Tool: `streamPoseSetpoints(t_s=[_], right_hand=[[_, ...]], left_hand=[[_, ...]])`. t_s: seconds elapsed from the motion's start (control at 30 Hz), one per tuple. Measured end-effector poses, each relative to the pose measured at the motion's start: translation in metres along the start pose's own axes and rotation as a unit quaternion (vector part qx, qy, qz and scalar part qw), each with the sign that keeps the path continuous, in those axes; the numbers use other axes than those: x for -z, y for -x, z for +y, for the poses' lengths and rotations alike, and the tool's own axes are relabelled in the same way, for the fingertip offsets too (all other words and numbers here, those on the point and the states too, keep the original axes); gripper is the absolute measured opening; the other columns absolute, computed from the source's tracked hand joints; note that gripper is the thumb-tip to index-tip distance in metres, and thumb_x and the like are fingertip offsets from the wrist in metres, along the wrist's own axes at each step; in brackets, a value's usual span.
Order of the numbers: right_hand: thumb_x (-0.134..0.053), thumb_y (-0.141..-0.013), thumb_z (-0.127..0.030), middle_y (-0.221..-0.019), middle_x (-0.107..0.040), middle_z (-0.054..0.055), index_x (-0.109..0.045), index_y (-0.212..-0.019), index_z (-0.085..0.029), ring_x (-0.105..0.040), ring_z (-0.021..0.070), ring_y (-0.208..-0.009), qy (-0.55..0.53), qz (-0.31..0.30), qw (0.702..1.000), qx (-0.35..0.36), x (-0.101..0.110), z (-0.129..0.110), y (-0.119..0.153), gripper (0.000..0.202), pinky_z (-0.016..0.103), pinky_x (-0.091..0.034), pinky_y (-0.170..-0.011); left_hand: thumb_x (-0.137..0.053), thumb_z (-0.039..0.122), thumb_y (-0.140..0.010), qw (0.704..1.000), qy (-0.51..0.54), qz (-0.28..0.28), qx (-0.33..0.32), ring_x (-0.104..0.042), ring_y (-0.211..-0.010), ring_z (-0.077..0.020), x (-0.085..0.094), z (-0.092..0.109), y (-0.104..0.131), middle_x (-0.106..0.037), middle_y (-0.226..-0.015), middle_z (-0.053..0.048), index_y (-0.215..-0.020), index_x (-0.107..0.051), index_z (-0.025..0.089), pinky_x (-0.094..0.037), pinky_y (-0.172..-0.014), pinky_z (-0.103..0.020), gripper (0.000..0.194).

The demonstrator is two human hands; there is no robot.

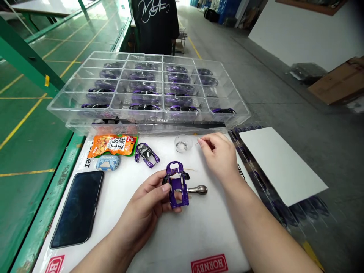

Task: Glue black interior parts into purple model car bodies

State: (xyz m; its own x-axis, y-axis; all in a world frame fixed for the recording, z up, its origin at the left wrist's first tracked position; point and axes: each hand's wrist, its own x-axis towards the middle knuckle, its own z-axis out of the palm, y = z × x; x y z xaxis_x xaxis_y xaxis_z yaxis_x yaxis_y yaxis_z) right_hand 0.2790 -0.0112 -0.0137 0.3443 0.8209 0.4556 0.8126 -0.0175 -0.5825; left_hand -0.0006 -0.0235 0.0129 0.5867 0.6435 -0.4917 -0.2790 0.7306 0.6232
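Note:
My left hand is closed around a purple model car body shell, held above the white work surface with its open frame showing. My right hand pinches a thin stick; only its reddish tip shows, beside a small clear cup with tiny pale and dark bits inside. Behind the shell lies a metal tool with a rounded, bulbous end, its other end hidden. Another thin pale stick rests nearby. A second purple and black car body lies left of the cup.
A stacked clear compartment tray with several purple car bodies stands at the back. At left are an orange snack packet, a blue patterned case and a phone. A white board covers more trays at right. A person stands beyond.

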Motion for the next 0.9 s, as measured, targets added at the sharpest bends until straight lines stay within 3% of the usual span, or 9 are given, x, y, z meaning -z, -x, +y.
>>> streamPoseSetpoints(t_s=[0.67, 0.9], right_hand=[[-0.070, -0.105, -0.028, -0.100, -0.079, 0.007, -0.080, -0.097, -0.023, -0.072, 0.0261, -0.088, -0.008, -0.022, 0.999, -0.029, -0.0030, -0.0028, 0.0000, 0.014, 0.040, -0.059, -0.084], [-0.068, -0.107, -0.027, -0.103, -0.081, 0.009, -0.080, -0.098, -0.024, -0.074, 0.0282, -0.095, -0.002, -0.041, 0.999, -0.023, -0.0035, -0.0027, 0.0001, 0.015, 0.042, -0.059, -0.089]], left_hand=[[-0.097, 0.037, -0.094, 1.000, -0.019, -0.001, -0.009, -0.084, -0.098, -0.0295, -0.0006, -0.0025, 0.0006, -0.085, -0.109, -0.012, -0.133, -0.081, 0.022, -0.070, -0.075, -0.036, 0.045], [-0.097, 0.038, -0.094, 1.000, -0.026, -0.004, -0.013, -0.082, -0.093, -0.0259, -0.0037, 0.0004, 0.0014, -0.083, -0.105, -0.010, -0.133, -0.082, 0.021, -0.070, -0.073, -0.034, 0.045]])
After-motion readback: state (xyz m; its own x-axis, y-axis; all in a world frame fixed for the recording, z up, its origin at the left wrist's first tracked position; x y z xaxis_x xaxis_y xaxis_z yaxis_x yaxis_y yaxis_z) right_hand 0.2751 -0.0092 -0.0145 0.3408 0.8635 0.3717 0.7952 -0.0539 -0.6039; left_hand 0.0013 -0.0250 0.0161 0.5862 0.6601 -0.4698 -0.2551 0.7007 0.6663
